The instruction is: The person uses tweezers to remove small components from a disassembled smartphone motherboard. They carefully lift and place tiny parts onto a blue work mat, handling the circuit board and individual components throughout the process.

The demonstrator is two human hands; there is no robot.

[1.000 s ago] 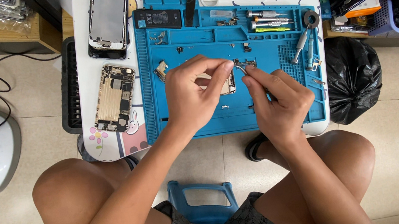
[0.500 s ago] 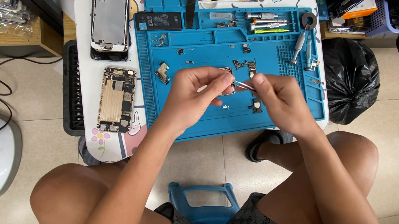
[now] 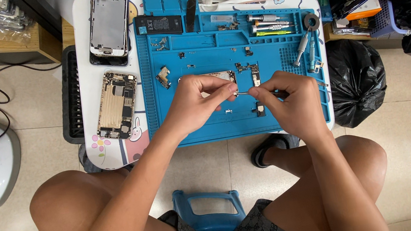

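Note:
My left hand (image 3: pixel 197 100) and my right hand (image 3: pixel 290 100) meet over the middle of a blue repair mat (image 3: pixel 202 127) on a small white table (image 3: pixel 110 149). Between the fingertips of both hands is a small metal phone part (image 3: pixel 242 92). My right hand also grips thin tweezers (image 3: pixel 318 81) that stick out to the right. A circuit board (image 3: pixel 221 77) lies on the mat just behind my left fingers. Small loose parts (image 3: pixel 260 110) lie around the hands.
An opened phone body (image 3: pixel 116 104) and a detached screen (image 3: pixel 108 22) lie on the table's left side. A black battery (image 3: pixel 158 25), screwdrivers (image 3: pixel 268 22) and tools line the mat's far edge. A black bag (image 3: pixel 354 81) stands at right, a blue stool (image 3: pixel 208 211) below.
Both hands have shifted slightly away from me on the mat, and the fingertips have come closer together around the small part.

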